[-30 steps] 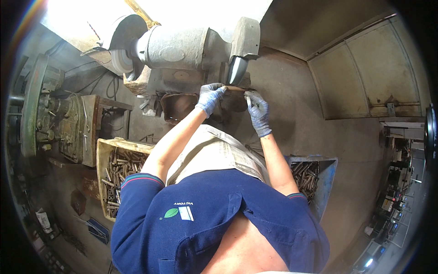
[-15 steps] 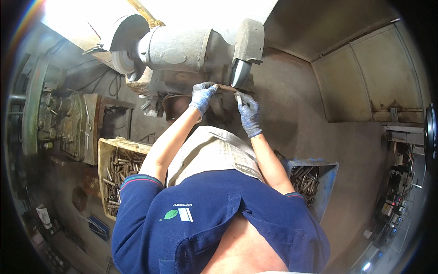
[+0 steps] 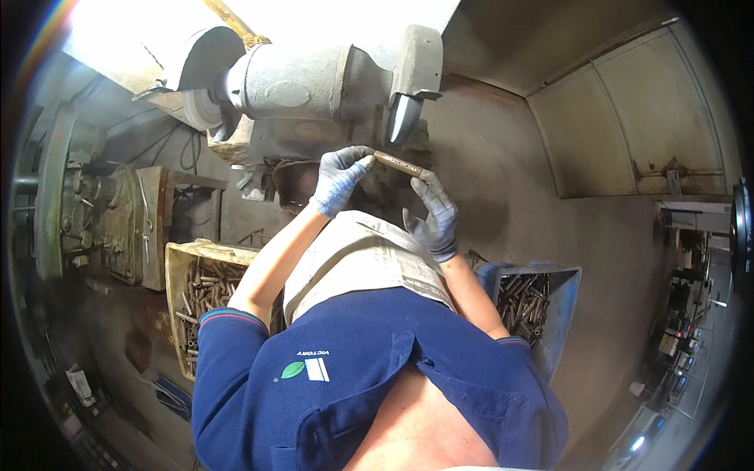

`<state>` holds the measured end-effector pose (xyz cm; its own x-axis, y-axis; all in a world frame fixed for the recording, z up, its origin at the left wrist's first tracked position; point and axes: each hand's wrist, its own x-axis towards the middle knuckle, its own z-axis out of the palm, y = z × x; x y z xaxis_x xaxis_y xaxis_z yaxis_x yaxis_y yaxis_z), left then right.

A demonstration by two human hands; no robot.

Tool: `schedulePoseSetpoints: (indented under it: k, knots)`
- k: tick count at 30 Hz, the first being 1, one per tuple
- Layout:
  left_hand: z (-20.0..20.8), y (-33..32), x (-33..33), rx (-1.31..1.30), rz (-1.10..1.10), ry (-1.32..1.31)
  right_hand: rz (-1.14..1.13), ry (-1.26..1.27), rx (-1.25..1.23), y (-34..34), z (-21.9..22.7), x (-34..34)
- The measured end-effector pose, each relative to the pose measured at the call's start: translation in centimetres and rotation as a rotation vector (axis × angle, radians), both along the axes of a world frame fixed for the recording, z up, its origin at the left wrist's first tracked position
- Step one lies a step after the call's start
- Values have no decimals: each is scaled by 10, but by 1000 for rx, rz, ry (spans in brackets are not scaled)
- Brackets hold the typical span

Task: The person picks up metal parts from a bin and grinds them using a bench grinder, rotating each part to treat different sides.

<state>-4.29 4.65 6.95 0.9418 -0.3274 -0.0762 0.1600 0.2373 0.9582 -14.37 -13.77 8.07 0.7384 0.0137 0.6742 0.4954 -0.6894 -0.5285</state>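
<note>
My left hand [image 3: 339,179], in a blue-grey work glove, pinches the left end of a short brown metal rod [image 3: 399,163]. Bright spots show along the rod's side. At its other end, my gloved right hand [image 3: 433,213] touches the rod with its fingertips, the thumb spread away from it. Just beyond the rod is a bench grinder [image 3: 302,82] with a pale wheel [image 3: 203,108] on its left. On the grinder's right side, a shiny grey wheel edge [image 3: 404,119] shows below a guard; a gap separates it from the rod.
A yellowish bin [image 3: 174,302] full of metal pieces stands to my left, a blue bin [image 3: 561,314] with similar pieces to my right. Farther left is a greenish machine [image 3: 122,224]. Metal panels [image 3: 628,118] stand at the far right.
The rod has come away from the grinder's right wheel, toward me. My right hand has loosened, with its thumb spread; my left hand still grips the other end.
</note>
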Motion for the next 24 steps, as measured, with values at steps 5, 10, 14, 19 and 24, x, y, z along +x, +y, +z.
schedulePoseSetpoints:
  k: [5, 10, 14, 19, 24]
  knots:
    - [42, -17, -23, -23, -90, -35, 66, -65, 144, -13, 30, -19]
    - [59, -61, -54, -37, -266, -158, -77, 17, 913, -22, 33, -52]
    - [51, -106, -81, -5, -671, -426, -202, 103, 1535, -68, 19, -98]
    - [61, -116, -88, 313, -990, -830, -580, -14, 1615, -121, 7, -203]
    - [14, -78, -68, 733, -1003, -783, -1450, 561, 418, -203, -54, -326]
